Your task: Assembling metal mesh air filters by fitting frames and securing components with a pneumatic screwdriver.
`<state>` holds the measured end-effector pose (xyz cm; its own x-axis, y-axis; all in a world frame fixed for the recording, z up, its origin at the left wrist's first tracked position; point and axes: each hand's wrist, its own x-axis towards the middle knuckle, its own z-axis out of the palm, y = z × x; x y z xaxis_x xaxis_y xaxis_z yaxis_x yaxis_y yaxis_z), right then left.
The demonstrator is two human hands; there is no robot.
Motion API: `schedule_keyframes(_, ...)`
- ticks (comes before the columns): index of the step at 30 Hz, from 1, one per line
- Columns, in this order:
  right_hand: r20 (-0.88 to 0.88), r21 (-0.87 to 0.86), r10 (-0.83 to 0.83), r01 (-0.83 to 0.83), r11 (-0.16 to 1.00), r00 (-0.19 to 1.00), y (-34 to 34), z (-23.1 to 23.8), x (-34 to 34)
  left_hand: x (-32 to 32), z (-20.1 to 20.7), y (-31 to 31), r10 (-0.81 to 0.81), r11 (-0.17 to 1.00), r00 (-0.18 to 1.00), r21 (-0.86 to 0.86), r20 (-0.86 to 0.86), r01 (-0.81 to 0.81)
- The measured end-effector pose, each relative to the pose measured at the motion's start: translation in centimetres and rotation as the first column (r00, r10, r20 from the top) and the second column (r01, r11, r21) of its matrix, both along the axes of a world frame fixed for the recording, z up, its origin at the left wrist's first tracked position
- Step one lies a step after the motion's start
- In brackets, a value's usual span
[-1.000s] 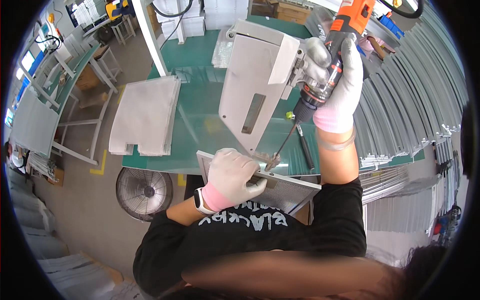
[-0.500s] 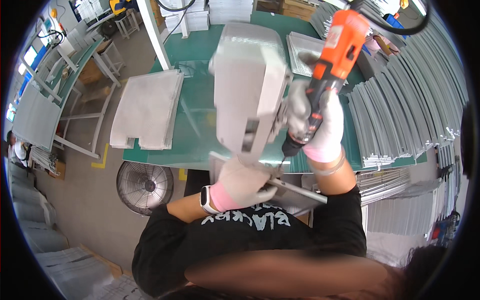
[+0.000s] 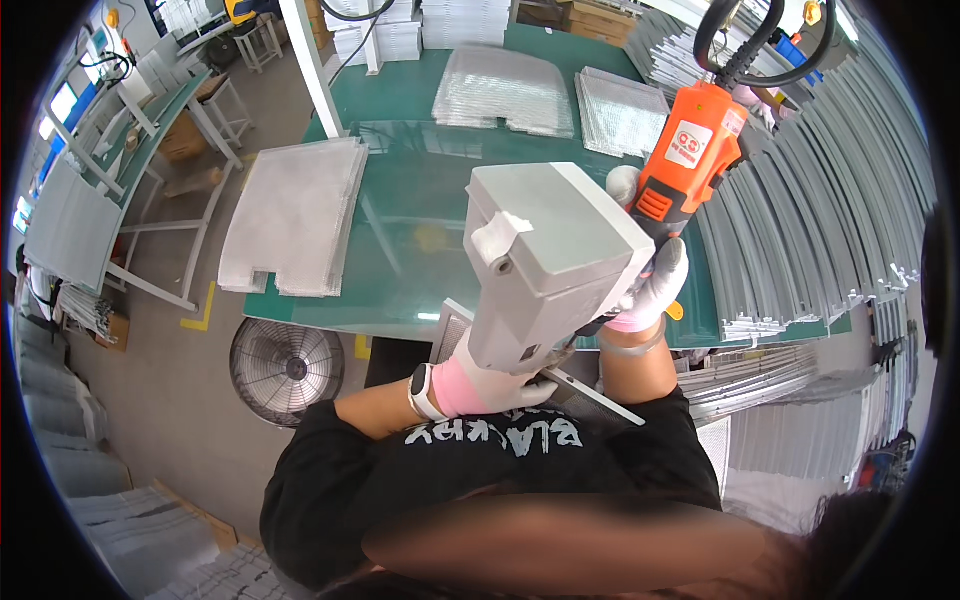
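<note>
A light grey, box-shaped housing [image 3: 560,235] with a loose white flap on its side stands tilted before me. My left hand [image 3: 490,385], in a white and pink glove, is closed at its narrow lower end; the housing hides most of those fingers. Beside this hand, a slim-framed panel [image 3: 600,397] shows on both sides of the housing's base. My right hand [image 3: 655,285], gloved alike, grips an orange and black power screwdriver [image 3: 690,150], which points down toward the base. The screwdriver's tip is hidden behind the housing.
A green-topped table [image 3: 400,230] spans ahead, bearing a pile of white sheets [image 3: 295,215] at left and silvery sheets [image 3: 500,90] at the back. Many grey panels [image 3: 820,220] stand in rows at right. A black cable [image 3: 750,60] meets the screwdriver. A fan [image 3: 290,370] stands on the floor at left.
The housing has come nearer to me and to the right, uncovering the silvery sheets behind it. The screwdriver has shifted slightly right and down, and its tip has gone out of sight.
</note>
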<state>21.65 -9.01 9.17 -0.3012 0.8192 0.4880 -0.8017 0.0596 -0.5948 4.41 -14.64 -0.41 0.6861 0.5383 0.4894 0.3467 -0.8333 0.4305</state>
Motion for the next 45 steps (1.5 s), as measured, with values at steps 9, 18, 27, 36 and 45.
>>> schedule_keyframes(9,0.001,0.132,-0.175,0.173,0.976,0.985,2.0,4.2,-0.1,-0.2,1.3,2.3,0.084,0.995,0.995,0.058,0.048,-0.087)
schedule_keyframes(18,0.138,0.823,-0.984,0.566,0.053,-0.109,8.6,13.7,8.5,-2.1,3.2,15.0,0.385,0.909,0.923,0.164,0.024,-0.384)
schedule_keyframes(27,-0.129,0.968,-0.853,0.122,-0.219,-0.505,9.4,13.3,13.6,-2.4,5.7,26.7,0.548,0.803,0.761,-0.036,-0.348,-0.594)
schedule_keyframes(36,-0.393,0.912,-0.754,-0.326,-0.249,-0.526,3.4,7.9,7.0,-1.8,6.5,26.5,0.577,0.783,0.74,-0.022,-0.346,-0.621)
schedule_keyframes(45,0.034,0.927,-0.858,-0.304,0.218,-0.512,1.1,1.0,5.9,4.0,8.4,17.8,0.346,0.935,0.932,0.125,-0.106,-0.333)
